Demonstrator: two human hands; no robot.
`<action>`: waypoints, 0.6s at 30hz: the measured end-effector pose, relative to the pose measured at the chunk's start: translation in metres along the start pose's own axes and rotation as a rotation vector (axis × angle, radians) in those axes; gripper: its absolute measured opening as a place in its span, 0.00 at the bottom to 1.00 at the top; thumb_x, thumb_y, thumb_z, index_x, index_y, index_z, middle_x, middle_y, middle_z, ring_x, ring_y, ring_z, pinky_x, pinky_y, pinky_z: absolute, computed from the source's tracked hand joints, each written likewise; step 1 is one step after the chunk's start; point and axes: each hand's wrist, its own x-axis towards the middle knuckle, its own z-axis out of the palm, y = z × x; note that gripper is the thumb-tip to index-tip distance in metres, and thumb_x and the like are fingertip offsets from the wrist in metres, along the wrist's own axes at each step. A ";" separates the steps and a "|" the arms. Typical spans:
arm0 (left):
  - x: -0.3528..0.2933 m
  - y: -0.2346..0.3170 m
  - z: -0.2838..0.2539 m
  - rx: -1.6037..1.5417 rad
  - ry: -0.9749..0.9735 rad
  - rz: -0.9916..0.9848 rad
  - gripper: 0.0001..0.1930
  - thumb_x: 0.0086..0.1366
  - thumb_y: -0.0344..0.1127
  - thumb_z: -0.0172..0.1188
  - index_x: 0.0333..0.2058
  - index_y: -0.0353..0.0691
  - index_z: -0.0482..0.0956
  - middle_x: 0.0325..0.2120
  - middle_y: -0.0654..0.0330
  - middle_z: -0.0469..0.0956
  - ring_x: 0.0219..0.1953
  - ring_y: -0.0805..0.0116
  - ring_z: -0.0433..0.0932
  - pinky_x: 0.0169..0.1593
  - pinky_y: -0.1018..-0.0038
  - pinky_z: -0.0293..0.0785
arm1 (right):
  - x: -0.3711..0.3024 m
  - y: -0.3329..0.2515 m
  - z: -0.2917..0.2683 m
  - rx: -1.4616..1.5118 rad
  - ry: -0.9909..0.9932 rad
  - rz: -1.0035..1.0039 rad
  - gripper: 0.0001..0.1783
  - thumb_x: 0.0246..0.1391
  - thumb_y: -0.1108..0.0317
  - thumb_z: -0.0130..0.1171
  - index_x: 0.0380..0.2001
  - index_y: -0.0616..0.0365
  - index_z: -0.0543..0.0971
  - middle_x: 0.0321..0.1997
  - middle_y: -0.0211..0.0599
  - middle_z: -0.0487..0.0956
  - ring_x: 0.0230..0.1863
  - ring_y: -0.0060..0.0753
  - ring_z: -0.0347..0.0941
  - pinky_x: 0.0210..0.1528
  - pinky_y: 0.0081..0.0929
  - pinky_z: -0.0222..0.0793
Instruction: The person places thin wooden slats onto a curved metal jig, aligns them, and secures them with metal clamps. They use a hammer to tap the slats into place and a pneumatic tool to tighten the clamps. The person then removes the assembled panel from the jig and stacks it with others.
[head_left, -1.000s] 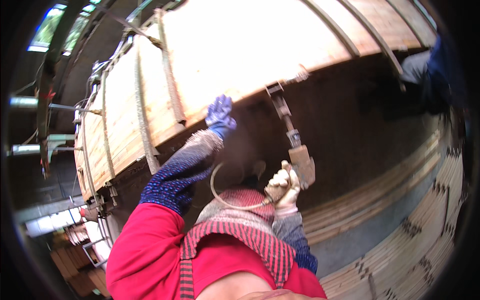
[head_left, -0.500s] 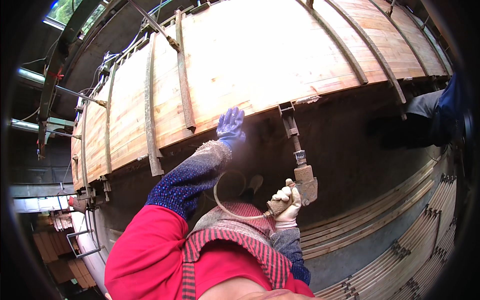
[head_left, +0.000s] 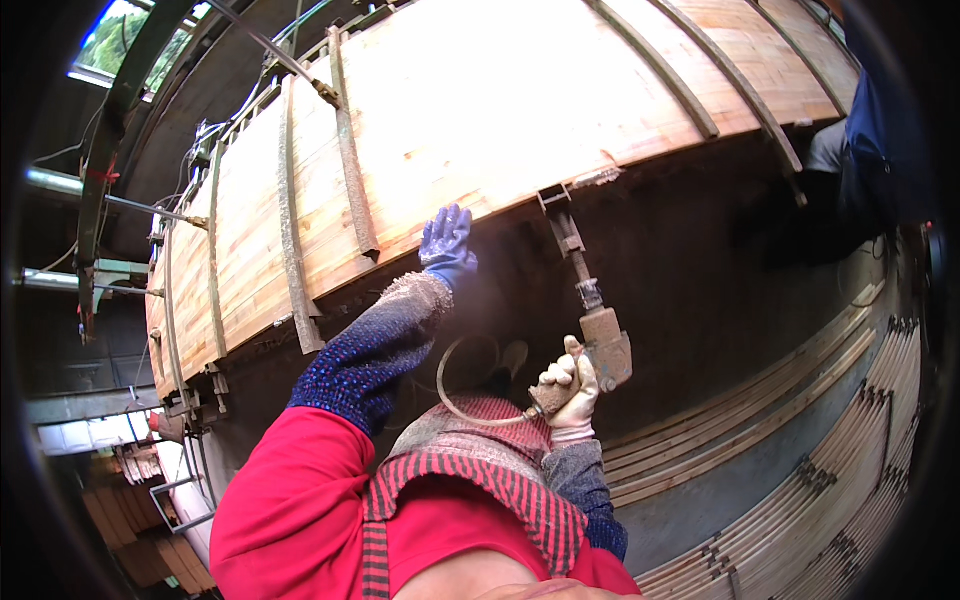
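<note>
My left hand (head_left: 448,245), in a blue-purple glove, lies open with fingers stretched out at the near edge of a wide wooden panel (head_left: 480,100). In my right hand (head_left: 573,384), gloved in white, is the handle of a dusty air wrench (head_left: 607,345). A pale hose (head_left: 450,385) curves from its handle end. The wrench's nose meets the threaded screw of a metal clamp (head_left: 568,235), which reaches up to the panel's edge. Several metal bars (head_left: 350,150) cross over the panel.
Dark-clothed, another person (head_left: 885,150) stands at the far right. Long wooden strips (head_left: 740,430) lie at the lower right beside stacked slats (head_left: 820,500). Metal rods (head_left: 270,50) and a frame (head_left: 110,150) rise at the left. A white cylinder (head_left: 185,470) sits at lower left.
The panel and clamp have shifted slightly up and left in view. Both hands keep their places on panel and wrench. The other person shows further into view at the right.
</note>
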 end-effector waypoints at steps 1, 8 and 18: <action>0.001 -0.005 0.007 0.036 0.017 0.003 0.44 0.55 0.42 0.57 0.71 0.47 0.51 0.73 0.53 0.47 0.75 0.51 0.43 0.74 0.55 0.40 | -0.001 0.000 -0.002 0.042 -0.040 0.008 0.20 0.64 0.59 0.56 0.53 0.58 0.70 0.25 0.17 0.66 0.24 0.13 0.63 0.34 0.23 0.68; -0.001 -0.008 0.011 0.108 -0.005 -0.006 0.46 0.54 0.43 0.59 0.71 0.51 0.49 0.73 0.55 0.47 0.75 0.53 0.42 0.74 0.55 0.39 | -0.048 -0.037 -0.013 0.260 -0.073 0.082 0.21 0.64 0.61 0.56 0.56 0.58 0.68 0.28 0.19 0.70 0.28 0.13 0.68 0.38 0.23 0.70; 0.000 0.005 0.003 0.101 0.003 -0.002 0.43 0.58 0.43 0.57 0.71 0.47 0.50 0.73 0.53 0.46 0.74 0.53 0.43 0.74 0.56 0.38 | 0.019 -0.130 0.065 0.009 -0.013 -0.492 0.14 0.63 0.63 0.55 0.47 0.60 0.72 0.20 0.17 0.62 0.19 0.11 0.59 0.25 0.17 0.62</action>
